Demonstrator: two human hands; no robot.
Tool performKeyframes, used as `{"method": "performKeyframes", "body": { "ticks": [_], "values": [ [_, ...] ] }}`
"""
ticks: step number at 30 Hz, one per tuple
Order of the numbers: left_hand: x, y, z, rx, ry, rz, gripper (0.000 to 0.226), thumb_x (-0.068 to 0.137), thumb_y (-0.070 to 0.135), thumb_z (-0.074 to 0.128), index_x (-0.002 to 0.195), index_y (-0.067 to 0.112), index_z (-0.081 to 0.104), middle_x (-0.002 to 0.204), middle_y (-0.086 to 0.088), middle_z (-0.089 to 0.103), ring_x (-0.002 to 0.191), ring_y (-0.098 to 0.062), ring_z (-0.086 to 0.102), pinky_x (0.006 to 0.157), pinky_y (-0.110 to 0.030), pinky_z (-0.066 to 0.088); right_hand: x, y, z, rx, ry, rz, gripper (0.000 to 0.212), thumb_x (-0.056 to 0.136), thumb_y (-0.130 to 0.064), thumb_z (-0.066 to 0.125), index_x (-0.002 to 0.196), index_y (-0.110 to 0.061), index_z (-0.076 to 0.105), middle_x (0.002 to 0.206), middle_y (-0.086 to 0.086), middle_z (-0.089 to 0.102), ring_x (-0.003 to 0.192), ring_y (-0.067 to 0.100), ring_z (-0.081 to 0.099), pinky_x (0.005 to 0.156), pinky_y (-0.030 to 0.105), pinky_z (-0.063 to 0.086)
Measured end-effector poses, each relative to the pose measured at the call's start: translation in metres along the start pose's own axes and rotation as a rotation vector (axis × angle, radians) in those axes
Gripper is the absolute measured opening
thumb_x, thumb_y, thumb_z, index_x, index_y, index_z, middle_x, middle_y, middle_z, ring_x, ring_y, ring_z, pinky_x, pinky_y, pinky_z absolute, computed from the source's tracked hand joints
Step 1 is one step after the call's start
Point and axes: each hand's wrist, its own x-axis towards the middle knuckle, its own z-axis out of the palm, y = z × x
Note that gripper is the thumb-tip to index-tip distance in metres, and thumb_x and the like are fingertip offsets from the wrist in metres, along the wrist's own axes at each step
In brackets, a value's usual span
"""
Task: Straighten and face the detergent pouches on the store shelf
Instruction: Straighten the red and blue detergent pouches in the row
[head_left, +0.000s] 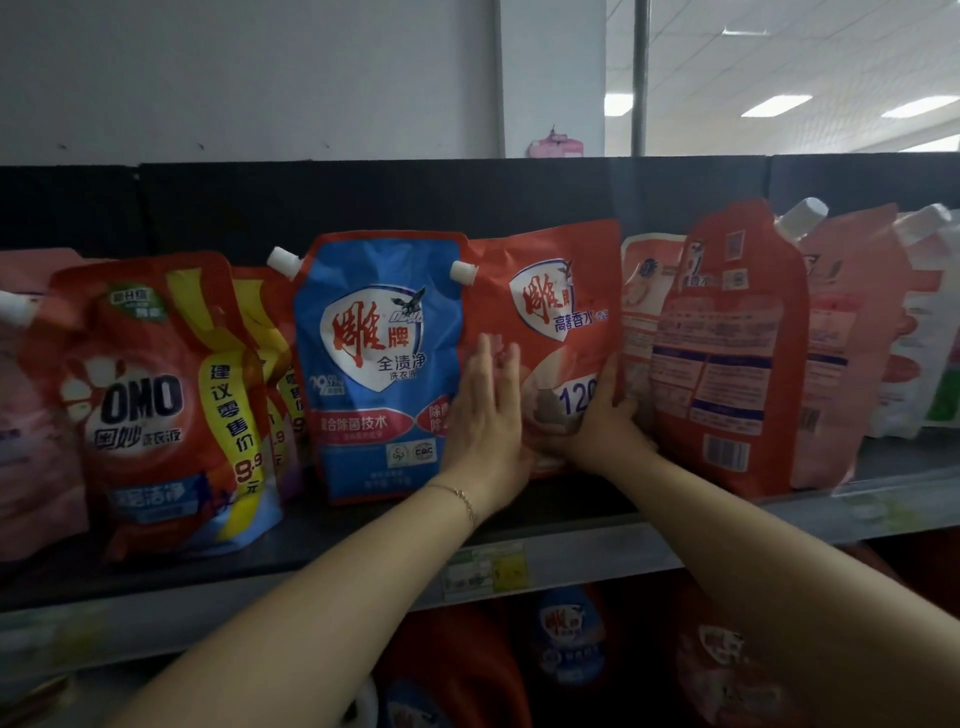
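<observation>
The light was dim and cool, coming from ceiling panels glowing at the upper right. The back of the shelf sat in deep shadow, and so did the row below. Glossy pouches caught a soft sheen. Everything looked slightly smeared, worst toward the edges, where the wide lens bowed the shelf line.

glossy crinkled plastic red pouch, matt grey metal shelf
</observation>
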Motion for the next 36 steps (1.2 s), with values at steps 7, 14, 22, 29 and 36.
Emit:
{"method": "performKeyframes", "body": {
  "ticks": [7,14,22,29,36],
  "values": [
    [0.028,0.006,0.008,0.358,-0.238,0.168,0.131,0.073,0.066,0.065,0.144,0.013,-0.031,0.151,-0.003,-0.037,0.14,-0.023,-0.033,0.11,-0.042,-0.018,-0.008,0.0,-0.032,-0.431,0.05,-0.339,0.137,0.07,-0.051,0.079,0.146,-0.021,-0.03,0.157,0.017,-0.022,0.146,0.041,-0.001,0.114,0.06,0.019],
    [0.048,-0.009,0.014,0.501,-0.252,0.2,0.105,0.089,0.049,0.056,0.148,0.012,-0.022,0.155,-0.009,-0.031,0.143,-0.025,-0.026,0.117,-0.04,-0.008,0.012,0.002,-0.021,-0.659,0.092,-0.598,0.113,0.085,-0.05,0.062,0.148,-0.021,-0.027,0.155,0.004,-0.034,0.145,0.03,-0.021,0.115,0.057,0.011],
    [0.07,-0.014,0.02,0.571,-0.265,-0.008,0.095,0.093,0.037,0.053,0.148,0.021,-0.023,0.153,-0.009,-0.034,0.143,-0.026,-0.026,0.117,-0.038,-0.008,0.047,-0.012,-0.015,-0.674,0.066,-0.577,0.112,0.086,-0.033,0.066,0.146,-0.03,-0.03,0.151,0.008,-0.039,0.142,0.028,-0.029,0.117,0.055,0.004],
    [0.079,-0.016,0.038,0.57,-0.148,-0.071,0.076,0.102,0.033,0.033,0.146,0.016,-0.026,0.147,-0.012,-0.039,0.142,-0.029,-0.027,0.113,-0.039,-0.017,0.071,-0.014,-0.005,-0.681,0.134,-0.604,0.119,0.085,-0.034,0.067,0.133,-0.036,-0.042,0.15,0.008,-0.041,0.142,0.028,-0.03,0.118,0.056,0.003],
    [0.086,-0.015,0.055,0.534,-0.109,-0.055,0.08,0.101,0.039,0.032,0.144,0.016,-0.031,0.136,-0.013,-0.046,0.126,-0.027,-0.04,0.108,-0.04,-0.021,0.085,-0.001,0.009,-0.637,0.331,-0.634,0.106,0.088,-0.034,0.062,0.145,-0.029,-0.027,0.155,0.013,-0.03,0.144,0.031,-0.023,0.116,0.047,0.001]
  ]
}}
